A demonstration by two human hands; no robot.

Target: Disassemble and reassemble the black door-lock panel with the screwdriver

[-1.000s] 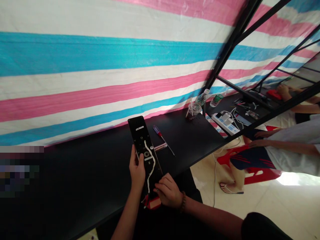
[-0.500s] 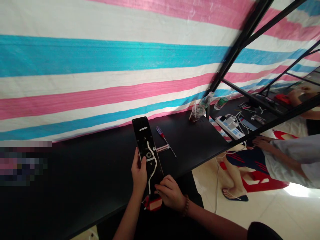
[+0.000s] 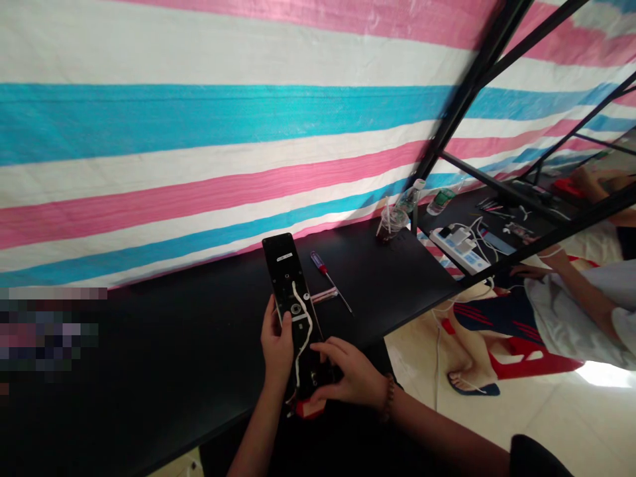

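A long black panel [image 3: 283, 265], like a device's casing, stands tilted in front of me with a small white label, round fittings and a white cable [image 3: 309, 328] running down it. My left hand [image 3: 277, 341] grips its left edge, thumb on the face. My right hand [image 3: 350, 374] is at the lower right of the panel, thumb and index finger spread apart, fingertips at its surface. At the panel's bottom end is a red part [image 3: 309, 408], close to my right thumb. Whether that thumb touches it I cannot tell.
On the black table [image 3: 189, 331] lie a screwdriver [image 3: 325, 270] and a thin pinkish strip [image 3: 322, 295]. A plastic cup [image 3: 392, 224] and a bottle [image 3: 413, 195] stand at the far right end. Beyond the black frame are a power strip [image 3: 460, 250] and a seated person [image 3: 561, 305].
My right hand's fingers have spread from a pinch near the panel's lower end, the index finger now higher on it. My left hand keeps its grip. The person at right has shifted an arm.
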